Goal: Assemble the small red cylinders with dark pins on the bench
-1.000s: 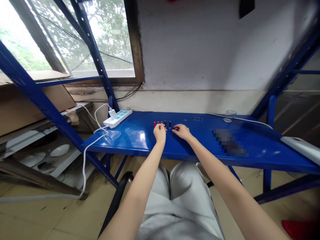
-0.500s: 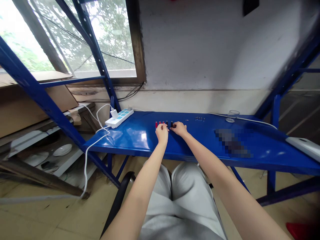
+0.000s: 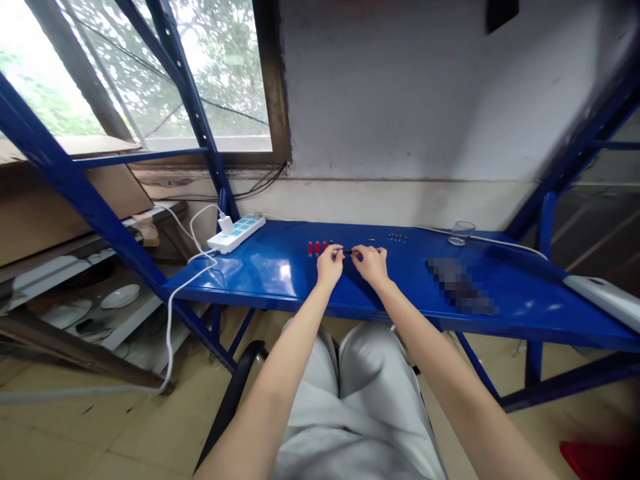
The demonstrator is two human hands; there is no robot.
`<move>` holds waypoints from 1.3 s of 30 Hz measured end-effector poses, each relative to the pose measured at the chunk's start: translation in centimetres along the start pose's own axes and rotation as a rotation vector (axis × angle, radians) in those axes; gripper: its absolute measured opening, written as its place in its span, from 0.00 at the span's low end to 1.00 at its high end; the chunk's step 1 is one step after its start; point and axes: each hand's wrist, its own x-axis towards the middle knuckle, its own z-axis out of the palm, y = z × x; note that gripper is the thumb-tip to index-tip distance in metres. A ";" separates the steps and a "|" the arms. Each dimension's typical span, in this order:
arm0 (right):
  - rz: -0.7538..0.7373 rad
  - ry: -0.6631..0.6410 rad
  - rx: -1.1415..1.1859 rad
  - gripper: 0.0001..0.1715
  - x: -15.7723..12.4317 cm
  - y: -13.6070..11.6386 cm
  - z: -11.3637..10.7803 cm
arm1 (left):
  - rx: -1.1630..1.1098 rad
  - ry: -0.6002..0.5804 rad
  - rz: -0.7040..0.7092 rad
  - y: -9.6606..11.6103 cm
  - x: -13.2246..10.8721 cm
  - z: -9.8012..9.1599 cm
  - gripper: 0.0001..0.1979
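Over the blue table [image 3: 273, 293], my left hand [image 3: 330, 264] and my right hand [image 3: 371, 264] pinch a small dark cylinder [image 3: 347, 251] between them, one end in each hand. It lies level; its exact kind is too small to tell. Just left of my left hand stand several small red cylinders [image 3: 317, 248] in a row, upright on the table, the rightmost partly covered by my fingers. Farther back, to the right of my right hand, is a row of several tiny metallic pieces [image 3: 397, 237].
A white power strip [image 3: 236, 233] with a plug and cable sits at the left end. Toward the right are a clear glass cup [image 3: 461, 233], a blurred-out dark object [image 3: 460, 287] and a white device [image 3: 603, 300]. Blue frame posts rise at both sides.
The black cylinder that my right hand was touching on the table is now held sideways between both hands. My right hand has shifted slightly right, and both hands are closed on the piece.
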 end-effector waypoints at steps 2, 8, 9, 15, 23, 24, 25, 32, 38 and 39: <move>0.043 0.053 0.123 0.12 -0.3 0.5 0.1 | -0.050 -0.031 -0.017 -0.2 0.2 0.1 0.10; 0.090 0.172 0.452 0.19 -0.6 0.9 0.1 | -0.257 -0.049 -0.029 0.1 0.3 0.1 0.09; 0.122 0.174 0.462 0.20 -0.6 0.9 0.0 | -0.281 -0.061 -0.018 0.2 0.3 0.1 0.09; 0.185 0.111 0.374 0.29 -0.9 0.3 -0.6 | -0.351 -0.181 -0.007 0.9 0.0 0.1 0.09; 0.156 0.173 0.406 0.28 -1.0 0.1 -0.9 | -0.416 -0.253 -0.042 1.0 -0.3 0.2 0.13; 0.151 0.175 0.414 0.28 -1.0 0.1 -1.0 | -0.407 -0.255 -0.046 1.0 -0.3 0.2 0.13; 0.147 0.176 0.419 0.27 -1.0 0.1 -1.0 | -0.396 -0.253 -0.047 0.9 -0.2 0.2 0.13; 0.137 0.175 0.427 0.27 -1.1 -0.2 -1.0 | -0.309 -0.248 -0.023 0.9 -0.3 0.2 0.10; 0.114 0.168 0.422 0.27 -1.1 -0.3 -1.0 | -0.259 -0.274 -0.073 1.1 -0.5 0.2 0.15; 0.111 0.164 0.421 0.27 -1.1 -0.3 -1.0 | -0.261 -0.272 -0.086 1.1 -0.5 0.2 0.16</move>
